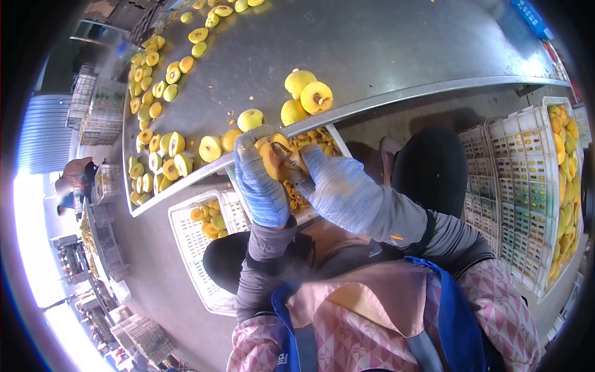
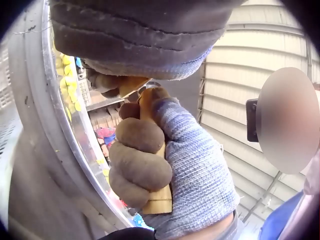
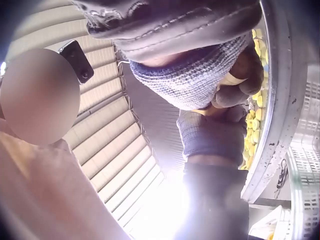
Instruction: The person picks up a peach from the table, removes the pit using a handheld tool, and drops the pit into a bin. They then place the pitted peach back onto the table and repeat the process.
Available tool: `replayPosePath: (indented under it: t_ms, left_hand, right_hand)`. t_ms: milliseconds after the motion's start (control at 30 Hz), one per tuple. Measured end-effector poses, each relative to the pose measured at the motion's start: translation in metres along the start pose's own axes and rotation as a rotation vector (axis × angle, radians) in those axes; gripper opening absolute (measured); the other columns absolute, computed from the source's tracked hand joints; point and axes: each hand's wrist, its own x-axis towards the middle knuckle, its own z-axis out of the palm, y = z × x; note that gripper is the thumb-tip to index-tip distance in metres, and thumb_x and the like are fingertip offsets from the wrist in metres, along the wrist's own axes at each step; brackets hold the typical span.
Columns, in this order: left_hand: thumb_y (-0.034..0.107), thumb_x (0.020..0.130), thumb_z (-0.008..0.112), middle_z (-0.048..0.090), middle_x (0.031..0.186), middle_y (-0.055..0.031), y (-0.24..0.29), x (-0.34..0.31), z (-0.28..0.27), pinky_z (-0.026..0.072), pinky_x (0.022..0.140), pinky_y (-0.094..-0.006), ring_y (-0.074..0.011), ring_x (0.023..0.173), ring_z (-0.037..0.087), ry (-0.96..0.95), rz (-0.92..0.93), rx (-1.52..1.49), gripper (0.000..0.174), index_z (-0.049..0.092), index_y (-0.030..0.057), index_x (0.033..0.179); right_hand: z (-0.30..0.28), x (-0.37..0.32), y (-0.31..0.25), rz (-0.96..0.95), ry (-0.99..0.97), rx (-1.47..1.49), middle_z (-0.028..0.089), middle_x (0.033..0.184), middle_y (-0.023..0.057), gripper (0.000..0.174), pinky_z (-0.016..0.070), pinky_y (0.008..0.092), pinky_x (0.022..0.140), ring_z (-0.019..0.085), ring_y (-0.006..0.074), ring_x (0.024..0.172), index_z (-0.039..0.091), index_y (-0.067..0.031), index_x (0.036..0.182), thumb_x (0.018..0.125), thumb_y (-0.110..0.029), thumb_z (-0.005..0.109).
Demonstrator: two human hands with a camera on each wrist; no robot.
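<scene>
Steel surface (image 1: 372, 43): rows of cut peach halves (image 1: 175, 144) at left. A white crate (image 1: 186, 254) below its edge is part filled. Left hand (image 1: 260, 186), gloved, grip curled round a peach (image 1: 273, 161), held just over the surface edge. Right hand (image 1: 338, 186), grip closed tight round a wooden-handled pitting tool (image 2: 160, 202), metal loop on the peach. A few whole peaches (image 1: 299, 82) lie behind. Stacked crates (image 1: 527, 155) at right, fruit in the far one. Judged: well along, a few whole fruit left. No readable writing.
</scene>
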Motion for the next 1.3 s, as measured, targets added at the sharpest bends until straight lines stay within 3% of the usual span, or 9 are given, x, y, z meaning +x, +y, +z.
replayPosePath:
  t_ms: [167,233,467,533,667,733,900,1000,1300]
  left_hand:
    - [0.02,0.1,0.049,0.059,0.104,-0.0093,-0.004,-0.002,0.005,0.0498,0.082,-0.0309,-0.0173,0.094,0.058,0.062,0.067,0.085,0.023,0.058,0.0015,0.11]
    - [0.028,0.101,0.048,0.06,0.103,-0.0087,0.0,-0.003,0.006,0.0506,0.081,-0.03,-0.0158,0.094,0.059,0.114,-0.302,-0.474,0.03,0.059,0.0007,0.11]
    - [0.036,0.101,0.048,0.065,0.096,-0.0084,0.0,0.003,0.001,0.0514,0.08,-0.0284,-0.0143,0.087,0.062,0.082,-0.36,-0.542,0.038,0.063,0.0008,0.104]
    - [0.041,0.101,0.046,0.065,0.096,-0.0093,-0.001,0.008,-0.005,0.0512,0.08,-0.0284,-0.0152,0.085,0.063,-0.045,-0.604,-0.615,0.044,0.064,0.0007,0.103]
    - [0.046,0.101,0.043,0.066,0.098,-0.0102,0.007,0.013,-0.005,0.0511,0.081,-0.029,-0.0154,0.089,0.062,-0.142,-0.614,-0.598,0.051,0.063,0.0001,0.106]
    - [0.052,0.101,0.04,0.066,0.1,-0.0107,0.014,0.008,0.004,0.0509,0.081,-0.0298,-0.0151,0.092,0.061,-0.102,-0.363,-0.649,0.057,0.062,-0.0007,0.107]
    - [0.046,0.1,0.047,0.065,0.099,-0.0081,0.005,-0.009,0.016,0.0506,0.079,-0.0282,-0.0144,0.09,0.06,0.165,-0.436,-0.557,0.051,0.062,0.0001,0.114]
    - [0.053,0.097,0.05,0.065,0.105,-0.0097,0.003,-0.007,0.007,0.0521,0.086,-0.0313,-0.0179,0.094,0.063,0.021,-0.326,-0.392,0.059,0.058,0.0002,0.121]
    - [0.039,0.098,0.054,0.065,0.093,-0.0075,0.01,-0.002,0.01,0.0499,0.072,-0.0284,-0.0137,0.082,0.06,0.091,-0.235,-0.187,0.043,0.065,-0.0002,0.109]
  right_hand:
    - [0.004,-0.003,0.005,-0.062,0.026,0.002,0.062,0.064,0.0137,0.033,0.05,0.0368,0.043,0.063,0.0292,0.049,0.054,-0.0045,0.108,0.094,-0.033,0.061]
    - [-0.001,-0.002,0.002,-0.047,-0.047,-0.052,0.062,0.066,0.0138,0.033,0.0502,0.0364,0.043,0.063,0.0284,0.049,0.055,-0.005,0.108,0.093,-0.034,0.062]
    - [-0.006,-0.004,0.001,-0.114,-0.082,-0.116,0.063,0.064,0.0137,0.033,0.0508,0.0362,0.044,0.064,0.0276,0.051,0.055,-0.0049,0.107,0.093,-0.034,0.062]
    - [-0.006,-0.005,0.004,-0.096,-0.119,-0.054,0.064,0.064,0.014,0.033,0.0516,0.0372,0.046,0.065,0.0283,0.053,0.055,-0.0043,0.107,0.094,-0.034,0.06]
    - [0.002,-0.006,0.009,0.015,-0.143,0.078,0.064,0.065,0.0149,0.032,0.052,0.0392,0.048,0.066,0.0309,0.055,0.054,-0.0039,0.107,0.095,-0.033,0.059]
    - [0.004,-0.004,0.011,0.097,-0.163,0.086,0.064,0.067,0.0165,0.032,0.0525,0.0406,0.05,0.066,0.0334,0.057,0.054,-0.0032,0.107,0.096,-0.032,0.058]
    - [0.003,-0.006,0.009,0.009,-0.113,0.159,0.065,0.071,0.0185,0.032,0.0533,0.0412,0.053,0.066,0.0348,0.061,0.054,-0.0023,0.107,0.096,-0.032,0.057]
    - [0.005,-0.005,0.011,0.019,-0.161,0.241,0.065,0.074,0.0191,0.032,0.054,0.0407,0.057,0.067,0.0352,0.065,0.054,-0.0014,0.108,0.096,-0.031,0.058]
    - [-0.004,0.0,0.019,0.02,-0.21,0.34,0.067,0.082,0.0185,0.034,0.0553,0.0402,0.064,0.067,0.0357,0.071,0.057,-0.0015,0.113,0.096,-0.031,0.058]
